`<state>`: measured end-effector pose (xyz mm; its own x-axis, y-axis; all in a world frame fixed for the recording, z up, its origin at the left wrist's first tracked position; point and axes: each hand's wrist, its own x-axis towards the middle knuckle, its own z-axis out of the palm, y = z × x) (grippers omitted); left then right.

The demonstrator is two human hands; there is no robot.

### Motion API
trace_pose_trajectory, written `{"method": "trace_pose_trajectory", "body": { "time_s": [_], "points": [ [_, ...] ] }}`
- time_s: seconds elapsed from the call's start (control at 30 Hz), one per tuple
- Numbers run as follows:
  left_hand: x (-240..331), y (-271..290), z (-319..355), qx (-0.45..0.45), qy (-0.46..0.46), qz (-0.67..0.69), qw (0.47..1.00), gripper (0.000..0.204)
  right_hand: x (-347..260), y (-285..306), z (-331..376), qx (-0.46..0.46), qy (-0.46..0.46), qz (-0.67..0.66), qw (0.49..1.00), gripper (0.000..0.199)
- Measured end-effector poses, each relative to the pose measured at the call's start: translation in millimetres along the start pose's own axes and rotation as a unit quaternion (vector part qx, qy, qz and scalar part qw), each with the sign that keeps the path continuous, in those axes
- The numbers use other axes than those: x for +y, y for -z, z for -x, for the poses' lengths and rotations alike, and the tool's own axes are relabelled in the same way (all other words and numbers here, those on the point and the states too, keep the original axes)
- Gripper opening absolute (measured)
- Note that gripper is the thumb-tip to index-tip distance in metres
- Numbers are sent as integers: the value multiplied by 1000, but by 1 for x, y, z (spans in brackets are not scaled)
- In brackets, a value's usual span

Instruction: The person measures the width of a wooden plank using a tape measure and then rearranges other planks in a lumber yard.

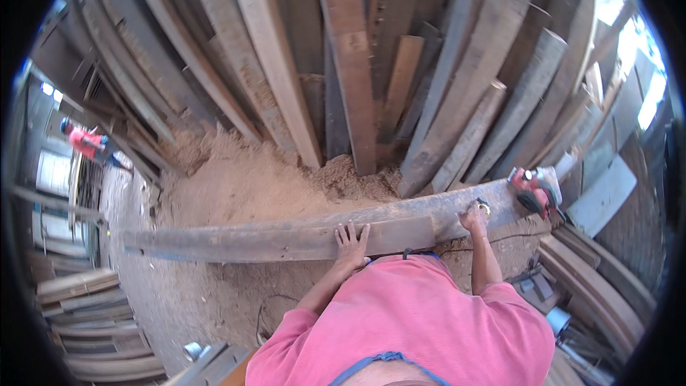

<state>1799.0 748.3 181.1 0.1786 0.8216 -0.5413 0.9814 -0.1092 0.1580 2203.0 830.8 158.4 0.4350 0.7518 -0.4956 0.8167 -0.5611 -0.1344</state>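
A long weathered board point(286, 241) lies in front of me, on top of a longer, wider plank point(400, 209). My left hand point(350, 244) rests flat on the board with its fingers spread, holding nothing. Further right, my right hand point(474, 217) is closed around a small black-and-yellow tape measure point(484, 206), just above the wide plank beyond the board's right end. Its details are too small to make out. Near the plank's right end sits a red-and-black handheld power tool point(532, 189), apart from my right hand.
Many tall planks point(354, 64) lean upright along the far side, with sawdust point(236, 179) heaped at their feet. Stacked boards point(100, 329) lie at lower left, more timber point(597, 293) at right. A person in red point(89, 143) is far left. A cable point(261, 314) trails on the ground.
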Motion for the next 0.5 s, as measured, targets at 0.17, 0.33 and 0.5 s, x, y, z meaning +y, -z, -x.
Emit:
{"method": "trace_pose_trajectory", "body": {
  "time_s": [0.17,0.33,0.5],
  "points": [
    [5,-10,-18,2,-25,-122,992,127,22,4,16,14,-75,-11,997,80],
    [7,-12,-20,33,-26,-92,995,135,40,-5,-10,5,-63,-50,997,92],
    [23,6,-21,1,-4,-112,994,137,68,-38,-54,19,19,-91,995,90]
  ]
}}
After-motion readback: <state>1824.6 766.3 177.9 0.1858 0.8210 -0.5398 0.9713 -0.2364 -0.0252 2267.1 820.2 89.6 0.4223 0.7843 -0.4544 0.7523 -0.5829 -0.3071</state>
